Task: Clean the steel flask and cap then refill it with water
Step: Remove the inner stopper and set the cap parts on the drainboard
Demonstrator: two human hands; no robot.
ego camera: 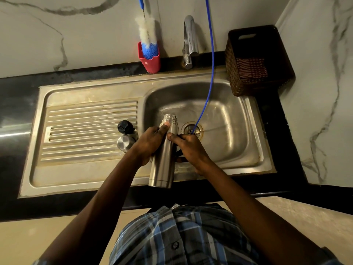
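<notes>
The steel flask (164,159) is uncapped and tilted, its threaded mouth pointing away over the sink basin (225,115). My left hand (149,142) grips its upper body from the left, thumb near the neck. My right hand (191,150) holds it from the right, thumb on the steel and fingers curled behind. A black inner stopper (125,127) and a steel cap (125,143) sit on the draining board (86,131), just left of my left hand.
A chrome tap (189,41) stands behind the basin, with no water visible from it. A blue hose (211,73) hangs down to the drain (192,129). A red cup (150,60) holds a bottle brush (148,39). A dark woven basket (256,60) sits at the right.
</notes>
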